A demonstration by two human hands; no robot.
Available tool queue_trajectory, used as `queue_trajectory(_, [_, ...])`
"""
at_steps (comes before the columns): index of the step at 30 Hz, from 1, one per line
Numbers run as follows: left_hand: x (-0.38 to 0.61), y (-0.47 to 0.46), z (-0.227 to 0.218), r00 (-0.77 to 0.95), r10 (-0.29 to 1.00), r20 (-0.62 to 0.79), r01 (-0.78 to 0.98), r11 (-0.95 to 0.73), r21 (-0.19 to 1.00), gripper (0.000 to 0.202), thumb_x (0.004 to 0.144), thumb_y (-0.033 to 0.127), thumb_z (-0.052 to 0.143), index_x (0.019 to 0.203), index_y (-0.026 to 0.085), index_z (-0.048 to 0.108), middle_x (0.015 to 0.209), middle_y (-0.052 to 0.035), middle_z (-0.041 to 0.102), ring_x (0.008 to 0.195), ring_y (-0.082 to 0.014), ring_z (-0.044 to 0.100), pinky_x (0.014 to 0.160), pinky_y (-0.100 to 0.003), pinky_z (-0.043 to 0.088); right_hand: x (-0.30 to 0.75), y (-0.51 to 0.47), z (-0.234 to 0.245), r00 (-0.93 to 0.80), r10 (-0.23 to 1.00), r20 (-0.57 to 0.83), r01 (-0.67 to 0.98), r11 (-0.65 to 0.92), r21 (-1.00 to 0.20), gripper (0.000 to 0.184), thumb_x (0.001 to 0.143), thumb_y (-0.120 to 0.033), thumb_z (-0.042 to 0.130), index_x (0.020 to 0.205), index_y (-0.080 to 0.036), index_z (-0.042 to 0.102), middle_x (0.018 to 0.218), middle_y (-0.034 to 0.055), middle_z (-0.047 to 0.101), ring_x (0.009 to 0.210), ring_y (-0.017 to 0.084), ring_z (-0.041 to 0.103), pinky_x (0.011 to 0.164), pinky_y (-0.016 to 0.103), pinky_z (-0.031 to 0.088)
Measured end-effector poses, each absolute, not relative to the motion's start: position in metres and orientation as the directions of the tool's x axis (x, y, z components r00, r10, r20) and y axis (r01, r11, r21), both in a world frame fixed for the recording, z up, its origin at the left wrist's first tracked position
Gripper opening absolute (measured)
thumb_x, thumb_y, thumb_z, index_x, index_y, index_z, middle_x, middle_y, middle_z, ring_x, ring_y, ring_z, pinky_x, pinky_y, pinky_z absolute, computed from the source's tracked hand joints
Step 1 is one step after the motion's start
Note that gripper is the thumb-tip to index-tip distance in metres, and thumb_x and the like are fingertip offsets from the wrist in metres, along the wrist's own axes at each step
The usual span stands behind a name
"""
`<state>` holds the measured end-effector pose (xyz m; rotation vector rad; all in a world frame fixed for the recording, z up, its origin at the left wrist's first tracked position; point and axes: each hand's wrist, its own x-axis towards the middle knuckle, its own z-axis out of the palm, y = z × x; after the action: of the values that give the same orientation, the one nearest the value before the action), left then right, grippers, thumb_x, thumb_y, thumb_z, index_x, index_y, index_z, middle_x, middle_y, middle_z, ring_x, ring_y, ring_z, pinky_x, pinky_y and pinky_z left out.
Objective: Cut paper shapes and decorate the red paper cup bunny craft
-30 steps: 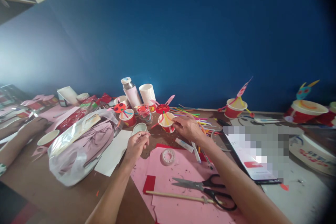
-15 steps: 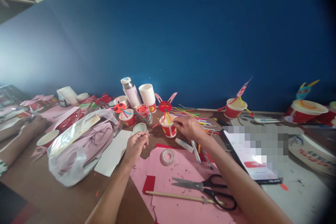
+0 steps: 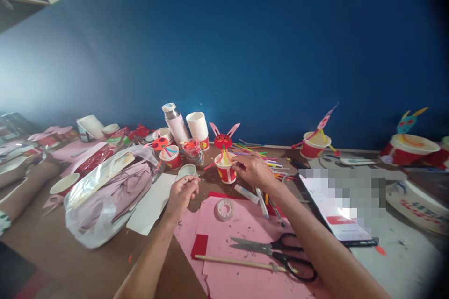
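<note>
A red and white paper cup (image 3: 228, 175) stands upright, with yellow pipe cleaners rising from it. A red paper face (image 3: 223, 142) with black lashes and pink ears tops them. My right hand (image 3: 256, 170) is closed at the cup's right rim, thumb and fingers pinched there; its exact hold is partly hidden. Held above the table left of the cup, my left hand (image 3: 183, 195) has its fingers curled and pinched together, and what is between them, if anything, is too small to make out. A round pale container (image 3: 187, 169) lies just behind it.
Pink paper (image 3: 217, 233) bears scissors (image 3: 259, 245), a tape roll (image 3: 225, 209) and a wooden stick (image 3: 233, 261). A plastic bag (image 3: 105, 205) lies left, a tablet (image 3: 336, 215) right. Stacked cups (image 3: 197, 126) and a flask (image 3: 175, 124) stand behind. Another person's hands (image 3: 44, 170) are far left.
The red paper face and its ears have shifted slightly right and stand straighter. My right hand stays at the cup's rim, and my left hand has hardly moved.
</note>
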<state>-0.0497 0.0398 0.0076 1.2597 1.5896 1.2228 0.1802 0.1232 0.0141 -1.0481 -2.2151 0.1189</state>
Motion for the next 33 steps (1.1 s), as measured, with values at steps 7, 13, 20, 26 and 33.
queue_trajectory(7, [-0.048, 0.039, 0.01, -0.236, 0.972, 0.0, 0.238, 0.058, 0.97, 0.021, 0.072, 0.035, 0.059, 0.076, 0.014, 0.061, 0.058, 0.0021, 0.052, 0.049, -0.0093, 0.044, 0.045, -0.019, 0.032, 0.182, 0.126, 0.013, -0.457, 0.697, 0.553, 0.641, 0.689, -0.338, 0.016, 0.082, -0.019, 0.053, 0.089, -0.02, 0.068, 0.07, 0.0021, 0.071, 0.063, 0.015, 0.058, 0.08, 0.031, 0.032])
queue_trajectory(13, [-0.048, 0.039, 0.01, -0.248, 0.969, 0.005, 0.24, 0.057, 0.969, 0.023, 0.069, 0.036, 0.06, 0.076, 0.014, 0.062, 0.057, 0.002, 0.054, 0.048, -0.0096, 0.045, 0.045, -0.02, 0.034, 0.185, 0.129, 0.01, -0.462, 0.683, 0.567, 0.624, 0.704, -0.34, 0.015, 0.082, -0.024, 0.055, 0.088, -0.02, 0.068, 0.064, -0.0001, 0.067, 0.06, 0.014, 0.056, 0.079, 0.03, 0.031])
queue_trajectory(20, [-0.048, 0.039, 0.01, -0.247, 0.969, 0.001, 0.232, 0.058, 0.971, 0.021, 0.07, 0.035, 0.06, 0.075, 0.014, 0.061, 0.057, 0.0025, 0.053, 0.048, -0.0088, 0.044, 0.045, -0.019, 0.033, 0.19, 0.128, 0.012, -0.476, 0.677, 0.561, 0.615, 0.712, -0.337, 0.016, 0.082, -0.026, 0.054, 0.089, -0.02, 0.067, 0.058, -0.0024, 0.062, 0.056, 0.013, 0.053, 0.076, 0.029, 0.031])
queue_trajectory(26, [-0.049, 0.04, 0.008, -0.248, 0.969, -0.007, 0.219, 0.062, 0.974, 0.023, 0.069, 0.036, 0.061, 0.077, 0.014, 0.061, 0.057, 0.0021, 0.052, 0.047, -0.009, 0.044, 0.043, -0.02, 0.033, 0.191, 0.128, 0.013, -0.48, 0.68, 0.555, 0.619, 0.71, -0.335, 0.017, 0.082, -0.028, 0.053, 0.087, -0.02, 0.067, 0.058, -0.0018, 0.062, 0.056, 0.013, 0.053, 0.076, 0.03, 0.03])
queue_trajectory(33, [-0.049, 0.04, 0.008, -0.254, 0.967, -0.002, 0.226, 0.061, 0.972, 0.022, 0.069, 0.036, 0.06, 0.075, 0.015, 0.062, 0.056, 0.0027, 0.054, 0.047, -0.009, 0.045, 0.044, -0.02, 0.034, 0.192, 0.128, 0.013, -0.464, 0.69, 0.556, 0.628, 0.698, -0.344, 0.02, 0.084, -0.03, 0.051, 0.089, -0.02, 0.067, 0.058, -0.0022, 0.061, 0.054, 0.012, 0.052, 0.075, 0.03, 0.029])
